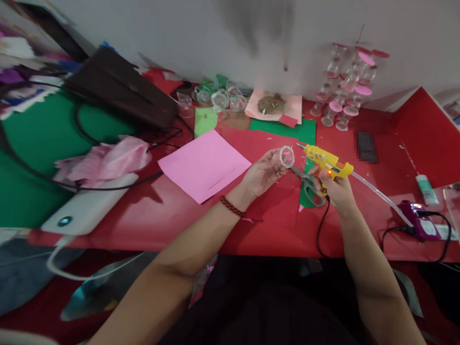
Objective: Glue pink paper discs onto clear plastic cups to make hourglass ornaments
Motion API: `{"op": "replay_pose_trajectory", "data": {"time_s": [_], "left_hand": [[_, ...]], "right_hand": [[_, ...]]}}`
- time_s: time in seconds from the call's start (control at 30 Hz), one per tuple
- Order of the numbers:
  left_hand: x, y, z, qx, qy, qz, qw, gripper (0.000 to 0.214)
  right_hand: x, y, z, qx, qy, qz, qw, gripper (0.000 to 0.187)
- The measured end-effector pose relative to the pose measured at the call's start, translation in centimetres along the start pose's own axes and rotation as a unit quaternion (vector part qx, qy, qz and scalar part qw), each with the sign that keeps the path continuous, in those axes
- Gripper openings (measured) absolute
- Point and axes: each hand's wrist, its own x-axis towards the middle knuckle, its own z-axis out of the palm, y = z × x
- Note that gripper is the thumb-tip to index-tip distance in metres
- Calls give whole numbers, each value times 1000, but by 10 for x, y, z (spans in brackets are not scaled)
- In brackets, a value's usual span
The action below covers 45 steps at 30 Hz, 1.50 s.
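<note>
Between the fingers of my left hand (264, 172) is a small clear plastic cup (287, 156), its round rim turned up toward me. My right hand (334, 187) is wrapped round a yellow hot glue gun (323, 160) with an orange light lit on its side. The gun's nozzle points left at the cup, a short gap apart from it. A long clear glue stick (377, 196) runs out of the gun's back. Below the hands lie scissors (313, 191) on red and green paper.
A pink sheet (204, 165) lies left of my hands. Behind are clear cups (220, 98) and a hanging string of cups (350, 86). A phone (366, 146), a glue bottle (427, 189) and a purple power socket (419, 220) with cables stand right.
</note>
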Motion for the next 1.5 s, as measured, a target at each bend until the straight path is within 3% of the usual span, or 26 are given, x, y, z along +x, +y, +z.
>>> {"op": "replay_pose_trajectory", "data": {"time_s": [0.13,0.37,0.6,1.03,1.5], "left_hand": [[-1,3,0,-6,4,-24,1000,20],[-1,-2,-1,25,-8,-30,999,23],[-2,-1,1,19,20,-31,999,21],[-6,1,4,1,12,-46,999,19],[-13,6,21,-61,41,-59,996,14]], "right_hand": [[-1,4,5,-20,-32,8,999,66],[-2,6,8,-87,-28,5,996,69],[-4,6,12,-92,-24,11,995,66],[-6,13,11,-107,-29,7,994,56],[-5,3,18,-119,14,27,992,76]]}}
